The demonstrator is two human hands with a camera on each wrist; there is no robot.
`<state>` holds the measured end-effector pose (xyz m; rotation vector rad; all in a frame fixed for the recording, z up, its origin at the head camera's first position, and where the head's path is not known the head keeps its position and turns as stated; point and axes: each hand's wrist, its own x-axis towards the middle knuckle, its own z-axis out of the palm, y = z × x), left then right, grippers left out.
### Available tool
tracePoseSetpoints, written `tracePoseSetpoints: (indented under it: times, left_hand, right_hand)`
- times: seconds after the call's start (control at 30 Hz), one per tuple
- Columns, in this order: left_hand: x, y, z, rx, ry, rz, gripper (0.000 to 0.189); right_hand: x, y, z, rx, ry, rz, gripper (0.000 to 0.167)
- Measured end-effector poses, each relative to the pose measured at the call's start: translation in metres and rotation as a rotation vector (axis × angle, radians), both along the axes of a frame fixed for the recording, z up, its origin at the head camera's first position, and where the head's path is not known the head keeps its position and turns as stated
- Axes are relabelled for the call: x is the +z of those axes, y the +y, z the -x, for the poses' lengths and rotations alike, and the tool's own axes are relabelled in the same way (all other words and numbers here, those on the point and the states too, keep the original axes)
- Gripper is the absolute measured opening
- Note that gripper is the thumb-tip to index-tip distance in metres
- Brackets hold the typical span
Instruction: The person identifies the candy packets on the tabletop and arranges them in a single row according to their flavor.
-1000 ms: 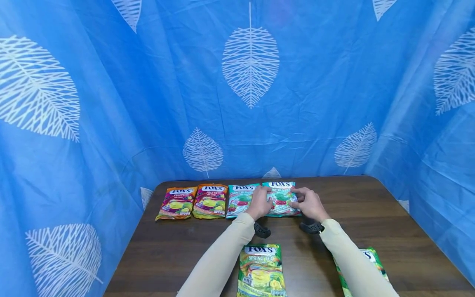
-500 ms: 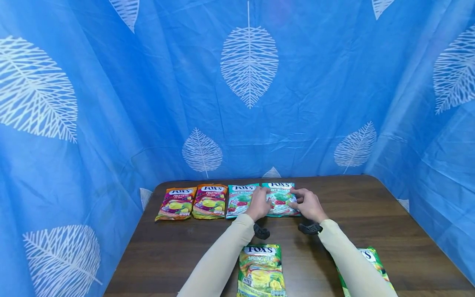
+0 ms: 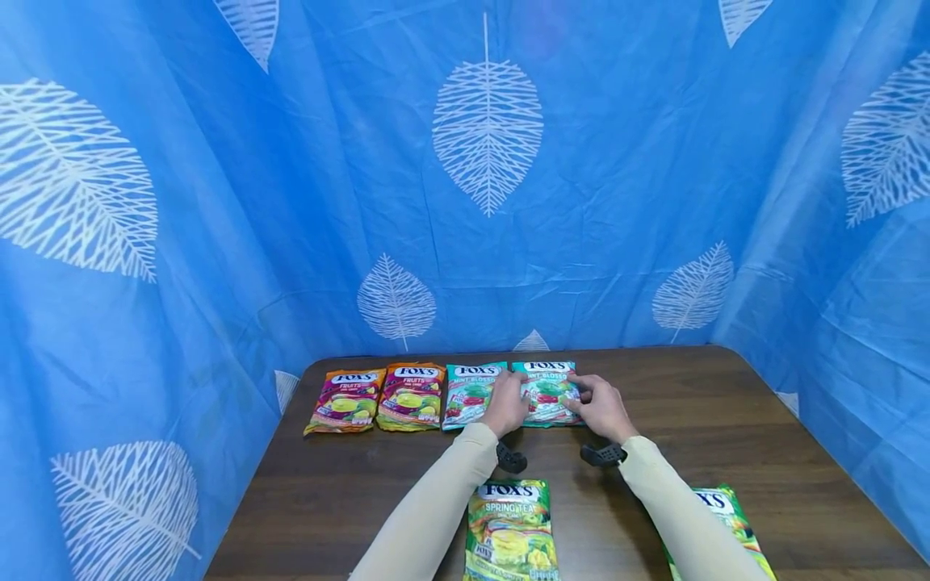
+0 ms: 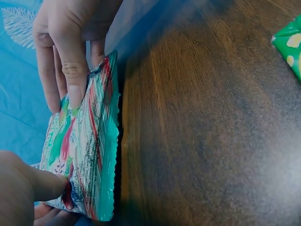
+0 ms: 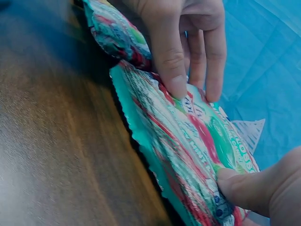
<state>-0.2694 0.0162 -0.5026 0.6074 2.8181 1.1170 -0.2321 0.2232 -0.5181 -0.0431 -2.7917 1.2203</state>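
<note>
A teal candy bag (image 3: 548, 395) labelled Mint Blossom lies at the right end of a row along the table's far edge. My left hand (image 3: 506, 405) holds its left side, thumb (image 4: 49, 184) on the front and fingers partly hidden below. On the opposite side my right hand (image 3: 605, 410) pinches the bag, its thumb (image 5: 230, 183) pressed on the printed face. A second teal bag (image 3: 462, 395) sits right beside it, partly covered by my left hand. Further left in the row are two orange-and-purple Fruits candy bags (image 3: 345, 401).
Nearer on the wooden table (image 3: 349, 484) lies a green Spring Tea bag (image 3: 510, 528), close to my left forearm. Another green bag (image 3: 726, 508) is partly hidden under my right forearm. A blue leaf-print curtain (image 3: 617, 202) hangs behind the far edge.
My right hand has shifted slightly left, with the bag's right side following. The left hand keeps its place; the head view has tilted a little.
</note>
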Motion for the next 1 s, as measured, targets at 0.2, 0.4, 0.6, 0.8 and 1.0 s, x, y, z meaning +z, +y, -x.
tracePoseSetpoints:
  times: [0.2, 0.4, 0.6, 0.8, 1.0]
  left_hand:
    - [-0.004, 0.001, 0.000, -0.012, 0.018, 0.025, 0.040]
    - [-0.003, 0.000, -0.004, -0.010, 0.003, 0.023, 0.043]
    - [0.004, -0.005, -0.007, 0.000, 0.043, 0.019, 0.048]
    - [-0.019, -0.013, 0.007, -0.045, 0.139, -0.089, 0.045]
    - [-0.042, -0.028, 0.019, -0.082, 0.208, -0.126, 0.048]
  right_hand:
    - [-0.003, -0.001, -0.003, -0.010, 0.025, -0.010, 0.052]
    - [-0.003, -0.002, -0.004, -0.006, 0.057, -0.018, 0.055]
    - [0.001, -0.001, -0.010, -0.019, 0.050, -0.013, 0.056]
    - [0.011, -0.003, -0.018, -0.030, 0.058, -0.019, 0.058]
    - [0.027, -0.006, -0.030, 0.002, 0.135, -0.043, 0.057]
